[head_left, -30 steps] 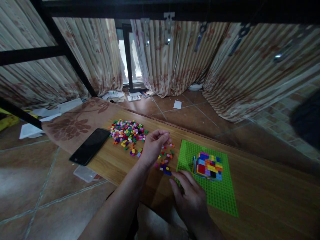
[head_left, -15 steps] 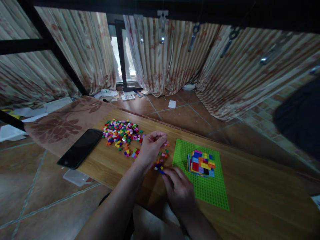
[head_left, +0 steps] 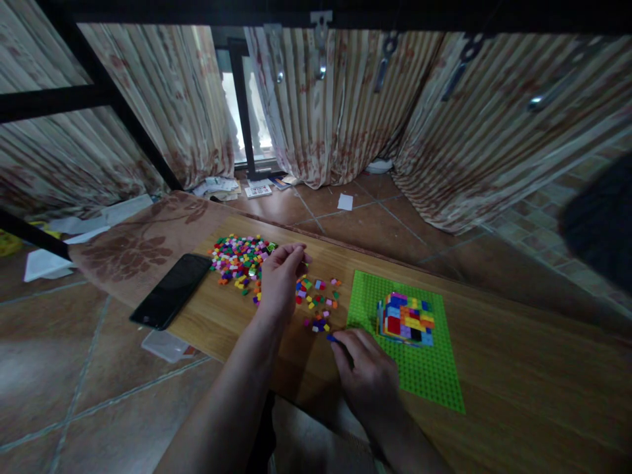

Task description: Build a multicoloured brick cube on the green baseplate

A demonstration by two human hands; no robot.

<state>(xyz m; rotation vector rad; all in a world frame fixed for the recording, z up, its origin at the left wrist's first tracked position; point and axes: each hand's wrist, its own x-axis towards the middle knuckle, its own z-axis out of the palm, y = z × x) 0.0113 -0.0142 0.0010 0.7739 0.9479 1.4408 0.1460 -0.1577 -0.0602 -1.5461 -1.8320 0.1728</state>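
Observation:
My right hand (head_left: 369,368) is closed, with a small blue toy brick (head_left: 331,338) pinched at its fingertips, just left of the green baseplate (head_left: 429,382). Over the loose bricks is my left hand (head_left: 281,276), its thumb and fingers drawn together; what lies between them, if anything, is too small to make out. A block of many-coloured bricks (head_left: 405,319) stands on the baseplate. Scattered small bricks (head_left: 320,299) lie between the two hands. Part of the larger brick pile (head_left: 237,255) shows to the left of my left hand.
A black phone (head_left: 170,293) lies at the left of the wooden table (head_left: 518,368), partly over a brown patterned cloth (head_left: 131,234). A clear plastic container (head_left: 165,345) is on the floor below. Metal hangers dangle from a dark bar above.
My left hand has moved left, back toward the brick pile, uncovering more scattered bricks. My right hand keeps the blue brick near the baseplate's left edge. The view has shifted slightly.

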